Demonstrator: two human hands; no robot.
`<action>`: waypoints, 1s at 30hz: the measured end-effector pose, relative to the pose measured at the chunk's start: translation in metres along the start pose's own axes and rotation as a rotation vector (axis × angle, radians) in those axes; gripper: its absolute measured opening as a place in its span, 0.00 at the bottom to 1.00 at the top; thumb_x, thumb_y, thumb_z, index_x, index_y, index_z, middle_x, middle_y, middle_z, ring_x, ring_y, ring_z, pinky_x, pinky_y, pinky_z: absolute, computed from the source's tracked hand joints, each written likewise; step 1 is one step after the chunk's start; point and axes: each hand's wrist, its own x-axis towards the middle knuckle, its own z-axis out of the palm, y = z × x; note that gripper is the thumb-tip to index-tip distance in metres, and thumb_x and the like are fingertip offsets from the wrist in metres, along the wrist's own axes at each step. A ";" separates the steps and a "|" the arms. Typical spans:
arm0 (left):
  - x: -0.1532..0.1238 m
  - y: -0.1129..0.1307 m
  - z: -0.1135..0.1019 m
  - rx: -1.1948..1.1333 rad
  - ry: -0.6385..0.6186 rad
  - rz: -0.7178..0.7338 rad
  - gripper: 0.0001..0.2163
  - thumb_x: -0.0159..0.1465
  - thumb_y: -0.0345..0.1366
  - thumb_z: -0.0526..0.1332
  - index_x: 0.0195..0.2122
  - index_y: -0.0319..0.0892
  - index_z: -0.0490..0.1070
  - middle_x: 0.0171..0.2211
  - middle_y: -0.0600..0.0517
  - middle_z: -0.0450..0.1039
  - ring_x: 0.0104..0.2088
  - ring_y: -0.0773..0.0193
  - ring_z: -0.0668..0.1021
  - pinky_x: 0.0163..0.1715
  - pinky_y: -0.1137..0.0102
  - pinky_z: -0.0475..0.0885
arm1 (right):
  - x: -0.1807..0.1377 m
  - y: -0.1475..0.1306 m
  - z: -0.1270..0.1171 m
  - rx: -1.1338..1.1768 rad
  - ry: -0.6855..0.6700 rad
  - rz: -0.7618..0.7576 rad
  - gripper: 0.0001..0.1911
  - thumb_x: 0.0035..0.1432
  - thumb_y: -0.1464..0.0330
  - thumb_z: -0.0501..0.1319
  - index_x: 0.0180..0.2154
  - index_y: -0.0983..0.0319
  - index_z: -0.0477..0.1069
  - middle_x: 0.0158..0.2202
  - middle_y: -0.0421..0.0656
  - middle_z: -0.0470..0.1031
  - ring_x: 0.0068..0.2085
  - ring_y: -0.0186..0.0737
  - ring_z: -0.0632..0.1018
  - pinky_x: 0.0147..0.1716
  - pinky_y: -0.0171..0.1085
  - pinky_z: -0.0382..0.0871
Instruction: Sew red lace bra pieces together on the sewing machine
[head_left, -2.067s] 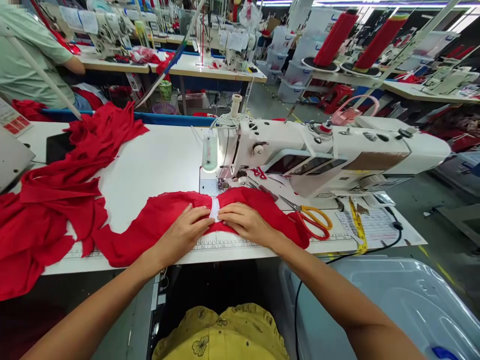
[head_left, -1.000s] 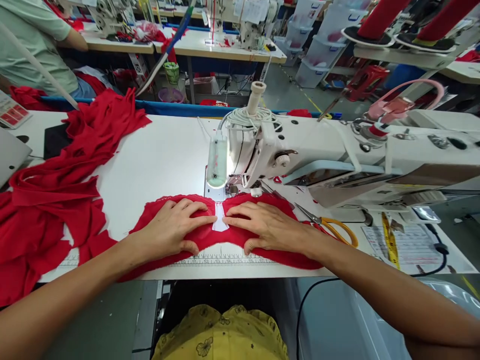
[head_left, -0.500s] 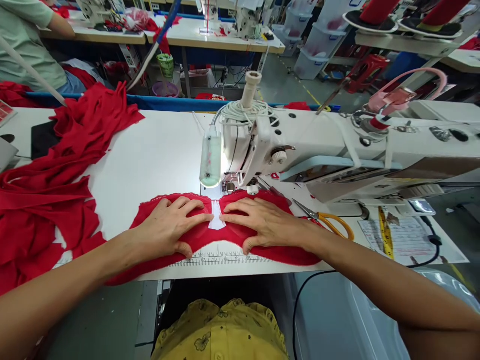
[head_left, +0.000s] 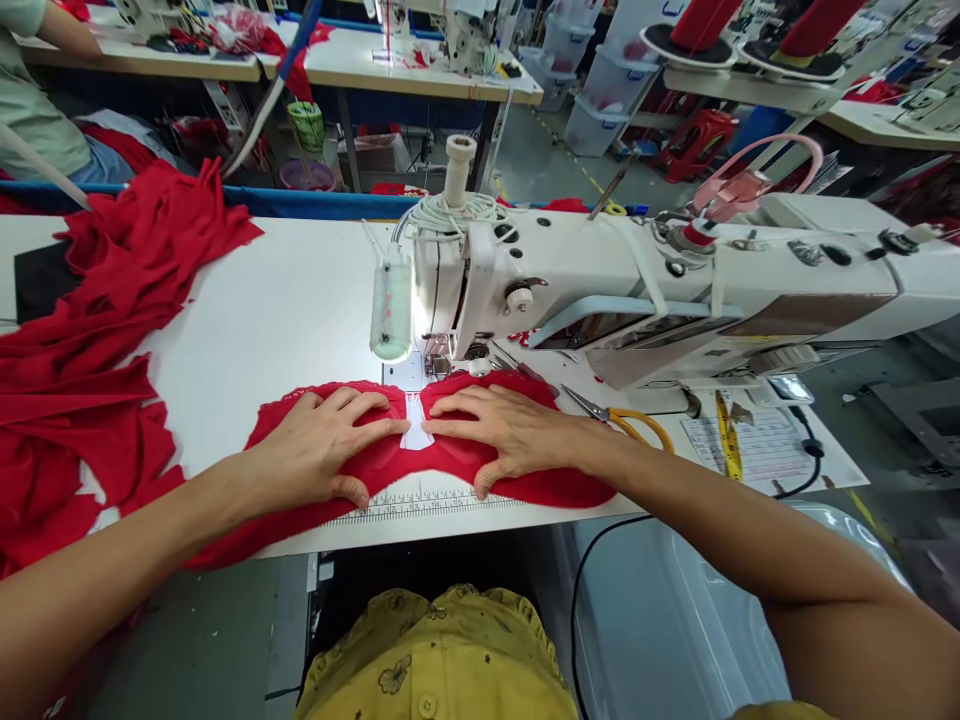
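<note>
A red bra piece [head_left: 450,462] lies spread on the white sewing table, its scalloped upper edge toward the machine. A small white panel [head_left: 414,428] joins its two halves in the middle. My left hand [head_left: 322,445] rests flat on the left half, fingers apart, and my right hand [head_left: 514,430] lies likewise on the right half. Both index fingertips are near the white panel's sides. Just beyond the fabric is the presser foot [head_left: 437,365] of the sewing machine [head_left: 577,265]; the fabric appears to lie in front of it. A printed ruler [head_left: 420,504] runs along the table's front edge.
Red fabric [head_left: 112,330] is heaped on the left. Scissors [head_left: 589,404] with orange handles lie right of my right hand, before a paper sheet [head_left: 772,445] and yellow tape measure [head_left: 727,435]. A clear plastic bin [head_left: 675,590] stands below right. Another person [head_left: 37,120] sits at far left.
The camera view has turned slightly right, so everything sits further left in the picture. Both hands stay flat on the red bra piece, with no clear movement over it.
</note>
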 end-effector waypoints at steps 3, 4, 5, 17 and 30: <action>-0.002 0.002 -0.002 0.003 -0.010 -0.003 0.38 0.54 0.51 0.72 0.65 0.60 0.61 0.64 0.48 0.62 0.58 0.45 0.67 0.43 0.61 0.66 | -0.008 -0.004 -0.002 0.005 0.000 0.023 0.43 0.57 0.49 0.67 0.68 0.54 0.56 0.69 0.52 0.57 0.65 0.59 0.61 0.58 0.59 0.61; -0.003 0.003 -0.002 -0.001 -0.014 -0.006 0.39 0.54 0.50 0.73 0.66 0.60 0.61 0.65 0.48 0.62 0.58 0.45 0.68 0.43 0.62 0.66 | -0.013 -0.006 -0.002 0.016 0.016 0.032 0.42 0.57 0.51 0.67 0.68 0.55 0.57 0.69 0.52 0.57 0.65 0.58 0.62 0.59 0.58 0.60; -0.003 0.003 -0.003 -0.004 -0.018 -0.011 0.39 0.54 0.49 0.73 0.66 0.60 0.61 0.65 0.47 0.62 0.58 0.45 0.68 0.43 0.62 0.66 | -0.019 -0.009 -0.002 0.034 0.045 0.041 0.40 0.58 0.52 0.67 0.67 0.54 0.59 0.68 0.51 0.58 0.65 0.57 0.62 0.60 0.57 0.60; -0.002 0.004 -0.003 0.006 -0.031 -0.028 0.37 0.55 0.49 0.72 0.65 0.59 0.62 0.66 0.47 0.61 0.60 0.42 0.67 0.43 0.60 0.68 | -0.015 -0.061 0.062 -0.228 0.598 0.278 0.13 0.71 0.66 0.53 0.40 0.61 0.76 0.34 0.43 0.75 0.36 0.40 0.71 0.37 0.42 0.57; -0.005 -0.006 0.013 0.043 0.147 0.074 0.33 0.58 0.50 0.69 0.65 0.55 0.63 0.63 0.45 0.66 0.59 0.42 0.70 0.46 0.56 0.72 | -0.083 -0.117 0.100 0.201 0.470 0.145 0.15 0.71 0.61 0.54 0.32 0.61 0.69 0.28 0.39 0.71 0.31 0.34 0.69 0.30 0.34 0.61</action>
